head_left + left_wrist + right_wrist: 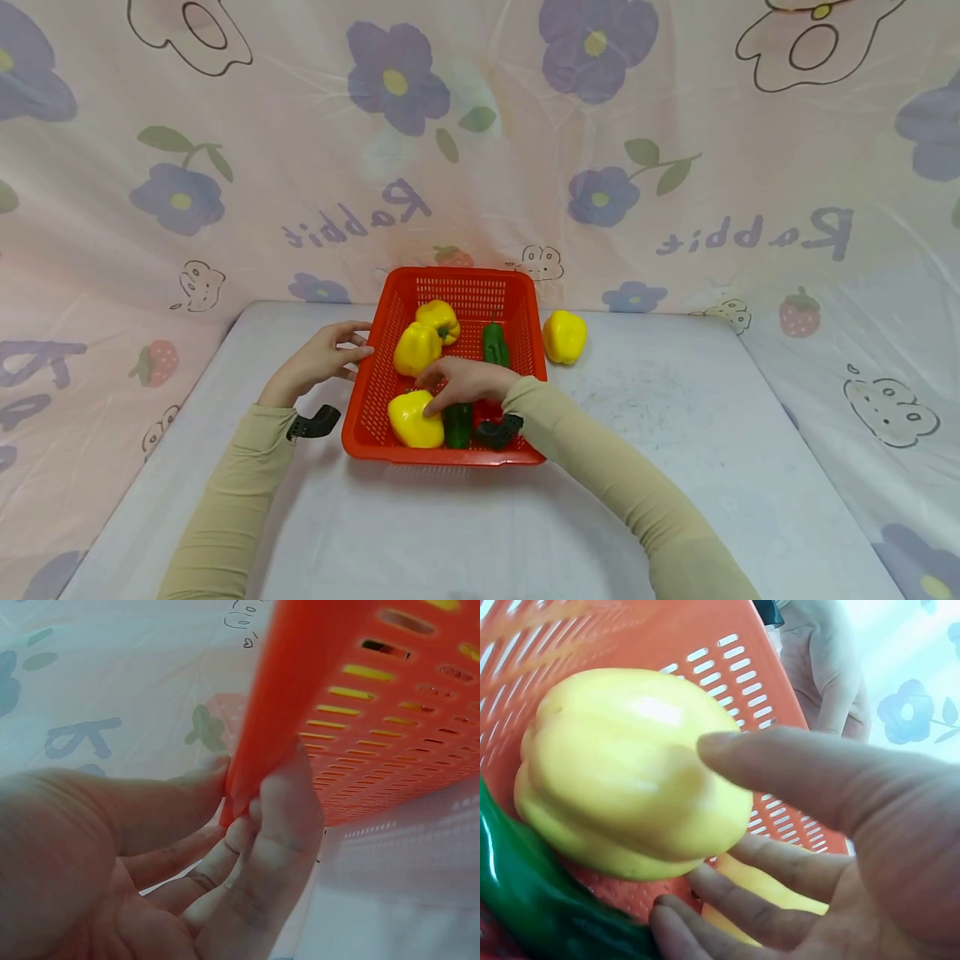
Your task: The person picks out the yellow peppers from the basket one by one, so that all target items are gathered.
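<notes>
Pinching one red basket [446,456] of slotted plastic by its rim is your left hand [321,360]. Inside you have three yellow peppers [417,350], lobed and glossy, and two long, smooth green vegetables [495,342]; one outer yellow pepper [565,337] sits at right. Your right hand [474,380] spreads at the nearest yellow pepper [414,419]; contact I cannot tell.

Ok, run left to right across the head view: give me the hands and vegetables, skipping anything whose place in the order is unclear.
Left hand, front yellow bell pepper, front dark green vegetable, farther green pepper, yellow bell pepper outside the basket.
</notes>
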`<state>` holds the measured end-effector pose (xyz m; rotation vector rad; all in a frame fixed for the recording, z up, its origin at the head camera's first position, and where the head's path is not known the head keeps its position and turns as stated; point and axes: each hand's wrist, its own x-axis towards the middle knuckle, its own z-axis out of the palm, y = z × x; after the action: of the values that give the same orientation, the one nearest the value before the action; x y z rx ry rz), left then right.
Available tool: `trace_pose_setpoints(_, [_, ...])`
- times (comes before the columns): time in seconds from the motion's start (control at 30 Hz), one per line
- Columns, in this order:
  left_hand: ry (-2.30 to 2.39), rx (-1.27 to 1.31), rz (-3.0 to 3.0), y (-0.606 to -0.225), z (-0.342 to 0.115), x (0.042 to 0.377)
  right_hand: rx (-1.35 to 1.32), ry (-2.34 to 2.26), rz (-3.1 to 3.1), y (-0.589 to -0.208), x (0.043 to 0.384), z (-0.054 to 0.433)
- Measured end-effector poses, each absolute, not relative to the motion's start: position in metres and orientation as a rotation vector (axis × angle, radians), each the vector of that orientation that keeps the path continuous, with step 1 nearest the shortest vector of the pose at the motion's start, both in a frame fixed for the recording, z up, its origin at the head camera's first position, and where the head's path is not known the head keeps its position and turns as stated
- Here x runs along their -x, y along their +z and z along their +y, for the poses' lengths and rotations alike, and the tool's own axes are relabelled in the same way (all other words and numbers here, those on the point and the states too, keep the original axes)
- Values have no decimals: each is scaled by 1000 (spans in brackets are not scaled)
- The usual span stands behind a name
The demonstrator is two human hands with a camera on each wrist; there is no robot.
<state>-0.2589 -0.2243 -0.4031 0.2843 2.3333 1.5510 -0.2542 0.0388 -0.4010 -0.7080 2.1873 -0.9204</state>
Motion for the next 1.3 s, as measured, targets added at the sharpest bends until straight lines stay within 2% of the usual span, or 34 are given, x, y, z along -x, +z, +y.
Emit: trace_pose_setpoints(1.3, [1551,-285,2339,-406,-224,259,666,-975,2121,-400,250,31])
